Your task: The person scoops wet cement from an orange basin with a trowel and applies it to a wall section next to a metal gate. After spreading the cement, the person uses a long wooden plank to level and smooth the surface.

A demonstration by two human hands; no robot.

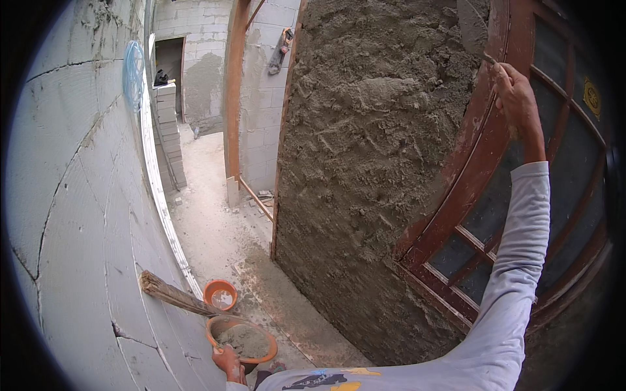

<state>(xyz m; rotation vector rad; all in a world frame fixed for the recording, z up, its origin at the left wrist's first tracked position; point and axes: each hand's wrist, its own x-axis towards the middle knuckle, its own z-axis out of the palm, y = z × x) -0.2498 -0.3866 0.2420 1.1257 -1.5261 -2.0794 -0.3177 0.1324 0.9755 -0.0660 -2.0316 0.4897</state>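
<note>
Grey mortar sits in an orange basin at the lower edge, its rim gripped by the left hand, with a smaller orange bucket just beyond. High on the right, the right hand is closed around the handle of a trowel, its blade at the rough, mortar-covered wall beside the red-brown window frame.

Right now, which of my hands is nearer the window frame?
Right. Your right hand is up beside the window frame; your left hand grips the mortar bowl, lower left.
</note>
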